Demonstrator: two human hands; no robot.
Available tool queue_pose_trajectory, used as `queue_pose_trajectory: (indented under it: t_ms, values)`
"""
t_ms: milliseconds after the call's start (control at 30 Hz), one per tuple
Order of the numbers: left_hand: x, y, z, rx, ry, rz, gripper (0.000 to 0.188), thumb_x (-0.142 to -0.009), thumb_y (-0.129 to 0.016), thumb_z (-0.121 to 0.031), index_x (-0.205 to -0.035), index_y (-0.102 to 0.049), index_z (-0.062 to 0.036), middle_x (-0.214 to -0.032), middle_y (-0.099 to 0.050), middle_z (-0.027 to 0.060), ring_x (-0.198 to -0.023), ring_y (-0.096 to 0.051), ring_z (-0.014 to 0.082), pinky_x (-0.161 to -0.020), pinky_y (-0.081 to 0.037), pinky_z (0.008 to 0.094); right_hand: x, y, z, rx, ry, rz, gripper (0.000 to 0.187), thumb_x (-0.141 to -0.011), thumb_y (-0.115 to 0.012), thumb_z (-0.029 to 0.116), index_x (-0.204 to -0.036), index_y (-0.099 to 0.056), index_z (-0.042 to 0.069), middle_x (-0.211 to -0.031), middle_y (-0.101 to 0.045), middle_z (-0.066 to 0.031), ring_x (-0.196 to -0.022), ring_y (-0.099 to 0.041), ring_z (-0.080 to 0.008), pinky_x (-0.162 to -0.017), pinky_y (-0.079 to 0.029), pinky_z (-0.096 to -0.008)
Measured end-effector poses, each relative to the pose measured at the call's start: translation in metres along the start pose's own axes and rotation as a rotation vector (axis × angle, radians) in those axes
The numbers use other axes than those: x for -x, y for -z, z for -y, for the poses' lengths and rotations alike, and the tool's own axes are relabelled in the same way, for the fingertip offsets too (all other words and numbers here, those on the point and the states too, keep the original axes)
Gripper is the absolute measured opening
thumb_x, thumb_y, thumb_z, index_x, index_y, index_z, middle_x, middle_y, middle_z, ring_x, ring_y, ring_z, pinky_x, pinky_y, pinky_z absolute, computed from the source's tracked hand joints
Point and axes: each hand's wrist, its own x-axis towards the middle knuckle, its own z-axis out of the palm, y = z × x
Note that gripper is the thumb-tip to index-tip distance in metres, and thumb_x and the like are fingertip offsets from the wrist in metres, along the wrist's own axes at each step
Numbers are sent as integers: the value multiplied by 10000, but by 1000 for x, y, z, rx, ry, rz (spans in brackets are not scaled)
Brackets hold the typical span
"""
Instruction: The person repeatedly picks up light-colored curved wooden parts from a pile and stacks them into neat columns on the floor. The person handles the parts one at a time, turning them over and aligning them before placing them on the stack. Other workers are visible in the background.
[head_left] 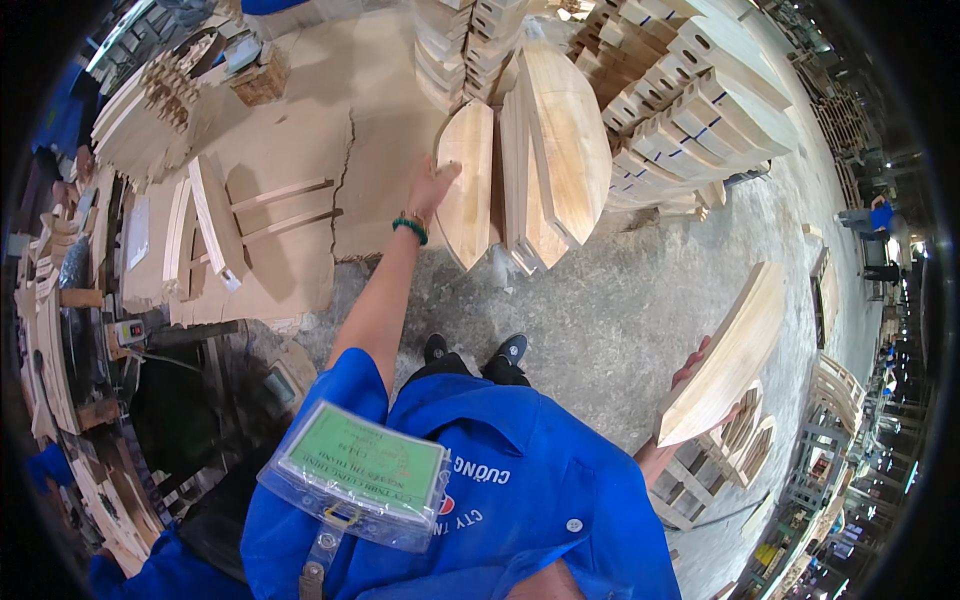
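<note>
My left hand, with a green bead bracelet at its wrist, grips the outer edge of a pale curved wooden board. That board stands upright beside a group of similar curved boards. Out to the right, my right hand holds another curved wooden board with a pointed lower end. It hangs tilted above the floor, and most of the right hand is hidden behind it.
Tall stacks of slotted wooden parts rise at the back right. A cardboard-covered table at the left bears a small wooden frame. More curved pieces lie on a pallet at the lower right, above the concrete floor.
</note>
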Motion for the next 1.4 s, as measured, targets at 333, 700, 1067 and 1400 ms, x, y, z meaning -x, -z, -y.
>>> queue_pose_trajectory:
  t_ms: [333,700,1067,1400]
  values:
    - [27,-30,22,169,-72,152,646,-870,-591,-226,-1380,-300,43,-1295,-498,156,-1146,-508,217,-952,-407,315,-18,-36,-49,471,-171,-222,966,-743,-517,613,-1427,-188,16,-1316,-357,-357,-1133,-472,-485,-879,-487,-508]
    - [98,-103,-147,506,-208,253,740,-932,-467,-460,-1422,-209,31,-1481,-228,189,-1377,-219,252,-1107,-196,316,-170,-69,-134,762,-304,-171,525,-890,-511,374,-1227,-500,-29,-1229,-552,-130,-1083,-555,-209,-955,-426,-348]
    - [92,-125,-157,604,-258,359,772,-938,-447,-444,-1444,-92,18,-1487,-184,158,-1366,-203,238,-1108,-190,329,-192,-56,-211,1062,-258,6,554,-939,-463,277,-1391,-310,-5,-1336,-457,-140,-1220,-436,-212,-1028,-317,-310]
    - [81,-106,-143,541,-168,337,723,-952,-416,-450,-1456,-98,-40,-1415,-316,118,-1255,-387,207,-1019,-356,327,-177,-67,-222,1221,-248,22,626,-916,-511,369,-1364,-324,-26,-1322,-465,-143,-1204,-449,-210,-1024,-318,-291]
